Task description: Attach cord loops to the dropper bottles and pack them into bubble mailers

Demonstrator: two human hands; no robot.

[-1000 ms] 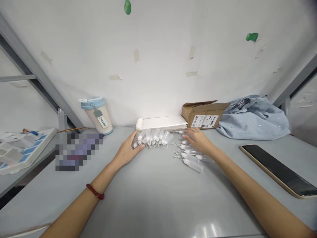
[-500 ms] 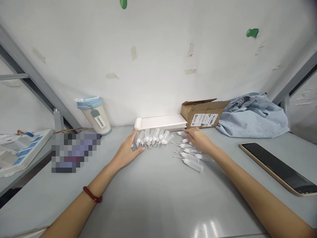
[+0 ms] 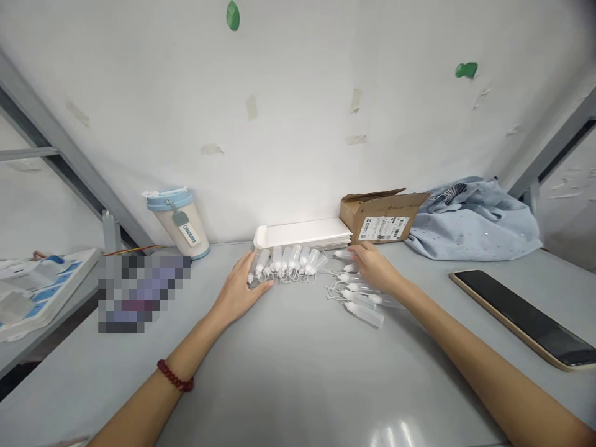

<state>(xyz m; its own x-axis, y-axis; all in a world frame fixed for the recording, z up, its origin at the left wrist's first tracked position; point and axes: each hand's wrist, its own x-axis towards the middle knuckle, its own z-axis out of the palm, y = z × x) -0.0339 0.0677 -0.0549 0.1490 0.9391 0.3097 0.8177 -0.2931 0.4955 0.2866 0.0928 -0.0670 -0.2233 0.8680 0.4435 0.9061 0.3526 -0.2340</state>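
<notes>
A row of small clear plastic bottles (image 3: 294, 257) with white caps and thin string loops lies in the middle, caps toward me. My left hand (image 3: 239, 288) rests at the row's left end, fingers stretched out and thumb spread, against the outermost bottle. To the right lies a looser group of the same bottles (image 3: 365, 315), caps pointing left. My right hand (image 3: 375, 267) has its fingers closed over the farthest bottle (image 3: 343, 254) of that group. The fingers cover its body; its white cap shows.
Behind the bottles lie a stack of white flat boxes (image 3: 302, 234) and an open cardboard box (image 3: 384, 220). A tumbler (image 3: 181, 223) stands back left, near a blurred-out object (image 3: 144, 292). Blue cloth (image 3: 475, 220) and a phone (image 3: 521, 316) lie on the right.
The view has tilted slightly, so the scene sits a little lower. Both hands stay nearly in place; more of the leftmost bottle shows beside my left hand.
</notes>
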